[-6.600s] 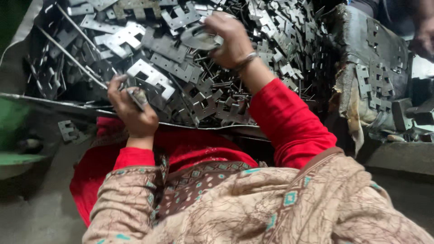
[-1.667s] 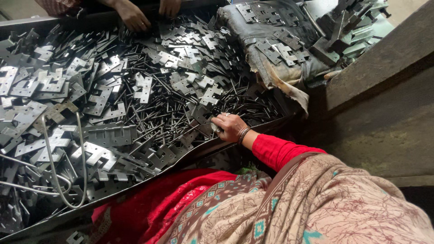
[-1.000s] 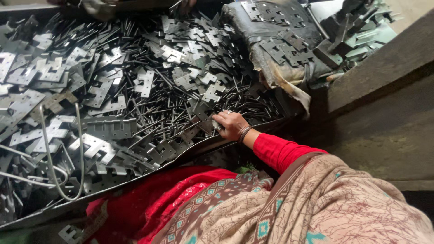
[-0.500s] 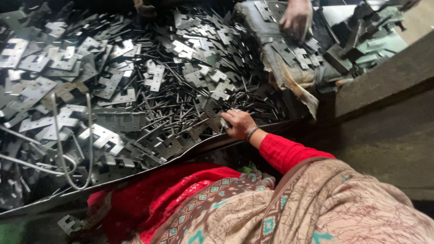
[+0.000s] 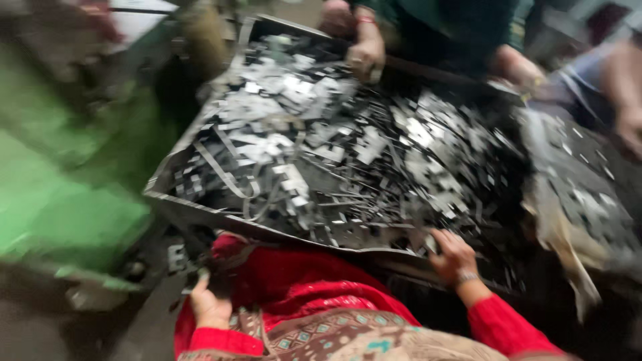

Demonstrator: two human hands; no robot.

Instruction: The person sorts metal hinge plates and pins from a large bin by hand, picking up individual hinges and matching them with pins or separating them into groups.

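Reaching into the near right edge of the big tray (image 5: 200, 200), the person's right hand (image 5: 453, 255) lies among the grey stamped metal pieces (image 5: 348, 160), fingers spread over them near the rim; the blur hides whether they have closed on one, so I cannot tell if it grips anything. Half a second ago that hand sat at much the same spot on the heap, so it has hardly moved. What has changed is the view: it has swung left and pulled back, and now the left hand (image 5: 210, 304) shows, down below the tray's near rim against the red cloth (image 5: 301, 281) on the lap. It looks curled around something small and dark, though the smear makes that uncertain too. My guess is that the sorting goes on, one hand picking through the pile while the other keeps what was taken out. Long bent metal strips (image 5: 227, 177) loop across the left part of the heap. At the far edge, another person's hand (image 5: 366, 57) rests on the pieces, and more co-workers' arms show far right. A green machine body (image 5: 60, 200) fills the left side, and a sack of more pieces (image 5: 582, 200) sits to the right.
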